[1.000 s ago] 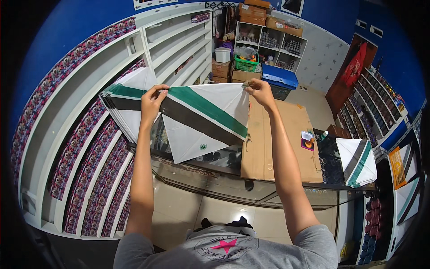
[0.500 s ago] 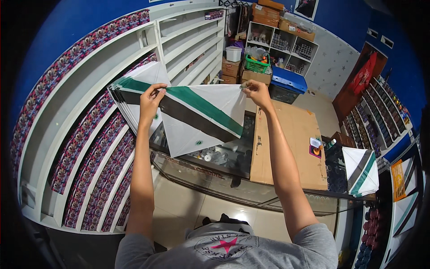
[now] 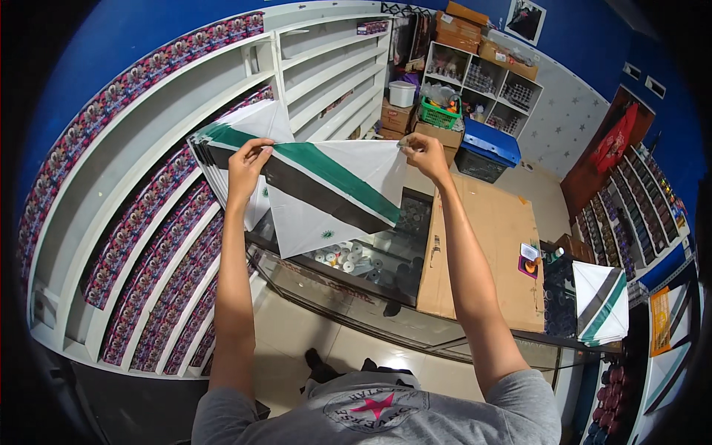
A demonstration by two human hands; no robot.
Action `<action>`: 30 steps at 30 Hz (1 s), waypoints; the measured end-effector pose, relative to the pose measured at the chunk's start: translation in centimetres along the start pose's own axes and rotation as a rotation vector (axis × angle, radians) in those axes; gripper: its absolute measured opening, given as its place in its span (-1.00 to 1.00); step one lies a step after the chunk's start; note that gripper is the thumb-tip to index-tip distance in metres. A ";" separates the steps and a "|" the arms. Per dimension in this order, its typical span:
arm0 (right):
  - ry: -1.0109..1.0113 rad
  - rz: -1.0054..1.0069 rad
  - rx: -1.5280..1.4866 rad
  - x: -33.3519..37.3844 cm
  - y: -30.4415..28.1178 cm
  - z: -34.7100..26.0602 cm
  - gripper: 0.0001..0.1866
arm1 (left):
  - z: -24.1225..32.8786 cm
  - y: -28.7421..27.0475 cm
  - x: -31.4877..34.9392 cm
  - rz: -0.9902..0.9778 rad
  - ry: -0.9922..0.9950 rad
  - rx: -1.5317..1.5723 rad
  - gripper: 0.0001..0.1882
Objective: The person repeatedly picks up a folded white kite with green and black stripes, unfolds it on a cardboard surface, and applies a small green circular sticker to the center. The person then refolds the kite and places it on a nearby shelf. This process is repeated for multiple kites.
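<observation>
A white paper kite (image 3: 326,185) with green and black diagonal stripes hangs stretched between my two hands above the glass counter. My left hand (image 3: 248,167) pinches the left end of its top edge. With thumb and forefinger my right hand (image 3: 424,154) holds the right corner. A small green printed mark shows near the kite's lower point. Just behind my left hand, a stack of similar kites (image 3: 248,122) partly hides behind the held one. More such kites (image 3: 599,302) lie at the counter's right end.
A cardboard sheet (image 3: 475,259) covers the counter's middle, with a small purple-and-orange item (image 3: 530,263) on it. White spools (image 3: 348,258) sit under the glass. White shelves (image 3: 326,67) line the left wall. A blue-lidded bin (image 3: 489,141) and green basket (image 3: 439,115) stand beyond.
The view has shifted slightly, so the room appears moved right. Both hands keep their pinch on the kite, which has scarcely moved relative to them.
</observation>
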State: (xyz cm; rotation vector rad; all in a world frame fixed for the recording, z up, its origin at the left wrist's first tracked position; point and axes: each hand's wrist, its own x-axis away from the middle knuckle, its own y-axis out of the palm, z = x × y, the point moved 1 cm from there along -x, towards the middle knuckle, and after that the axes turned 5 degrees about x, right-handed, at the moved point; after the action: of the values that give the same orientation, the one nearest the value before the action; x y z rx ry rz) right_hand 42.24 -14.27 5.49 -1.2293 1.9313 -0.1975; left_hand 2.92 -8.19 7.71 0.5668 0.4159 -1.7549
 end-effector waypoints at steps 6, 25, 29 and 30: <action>0.004 0.007 -0.028 -1.7 2.7 -0.2 -0.78 | -0.9 -2.8 -1.7 -0.005 0.019 -0.007 -0.82; -0.062 0.070 0.008 -8.6 16.5 -2.7 -0.83 | -4.1 -14.7 -6.4 -0.048 -0.007 -0.080 -0.84; -0.006 0.047 0.036 -9.5 18.6 -4.0 -0.82 | -4.7 -16.6 -7.1 -0.047 -0.027 -0.126 -0.84; -0.016 0.047 0.039 -9.8 19.0 -4.2 -0.81 | -5.0 -16.9 -7.3 -0.045 -0.025 -0.118 -0.84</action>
State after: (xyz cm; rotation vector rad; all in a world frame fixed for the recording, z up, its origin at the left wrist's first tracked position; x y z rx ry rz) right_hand 28.14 2.26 3.74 -1.1549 1.9313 -0.1994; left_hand -11.20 4.59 7.53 0.4541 0.5151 -1.7655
